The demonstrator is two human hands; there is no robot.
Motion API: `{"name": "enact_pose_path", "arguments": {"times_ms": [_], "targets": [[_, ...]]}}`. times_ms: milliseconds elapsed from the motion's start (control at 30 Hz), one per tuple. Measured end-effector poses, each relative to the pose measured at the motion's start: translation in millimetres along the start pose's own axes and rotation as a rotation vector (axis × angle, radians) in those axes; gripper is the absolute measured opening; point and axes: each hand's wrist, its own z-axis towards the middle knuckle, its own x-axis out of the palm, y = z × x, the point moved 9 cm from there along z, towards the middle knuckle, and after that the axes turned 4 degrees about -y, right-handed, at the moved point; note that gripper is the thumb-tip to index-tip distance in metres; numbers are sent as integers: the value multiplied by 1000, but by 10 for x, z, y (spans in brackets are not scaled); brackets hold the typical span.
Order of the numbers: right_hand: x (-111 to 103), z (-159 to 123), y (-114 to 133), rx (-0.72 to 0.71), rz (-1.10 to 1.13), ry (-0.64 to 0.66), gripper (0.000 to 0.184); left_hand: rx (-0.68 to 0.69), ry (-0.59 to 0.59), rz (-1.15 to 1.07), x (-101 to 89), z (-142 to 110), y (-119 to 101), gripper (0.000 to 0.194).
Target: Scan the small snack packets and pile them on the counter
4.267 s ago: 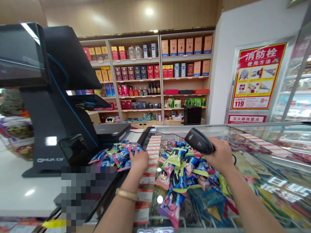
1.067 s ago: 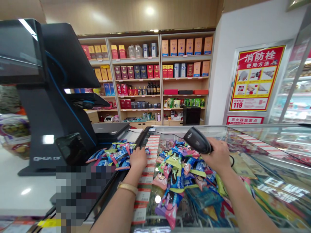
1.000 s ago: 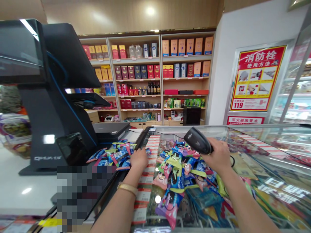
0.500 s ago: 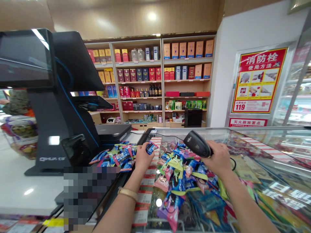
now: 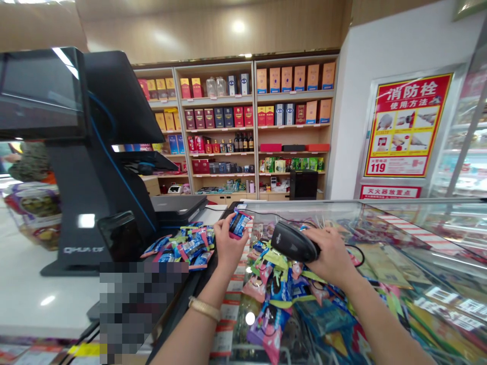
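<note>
Scanner [image 5: 294, 242] shifted toward lifted packet [image 5: 240, 222], poster [image 5: 433, 134] reading "119"

Your left hand [image 5: 231, 247] holds up a small blue-and-pink packet [image 5: 239, 223], and a bangle [image 5: 205, 309] circles that wrist. Your right hand [image 5: 330, 254] grips a black scanner [image 5: 292, 242], its head turned toward the packet but apart from it. Beneath the scanner, a heap of similar packets [image 5: 279, 286] lies on a glass-topped case [image 5: 335, 209]. A second heap [image 5: 190, 248] sits left of your left hand, near a dark terminal [image 5: 78, 203] on the white counter [image 5: 23, 289]. Shelves [image 5: 224, 128] of boxes and bottles stand behind.
</note>
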Motion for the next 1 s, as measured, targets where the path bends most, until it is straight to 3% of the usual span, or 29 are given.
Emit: {"name": "enact_pose_path", "arguments": {"times_ms": [233, 600, 867, 1000], "targets": [[21, 21, 38, 36, 53, 59, 29, 52, 45, -36, 50, -38, -202, 50], [36, 22, 21, 51, 20, 85, 27, 96, 69, -27, 65, -74, -294, 48], [34, 17, 28, 29, -3, 70, 28, 84, 116, -37, 86, -74, -333, 46], [-53, 18, -46, 26, -54, -30, 27, 50, 119, -86, 101, -66, -341, 43]]}}
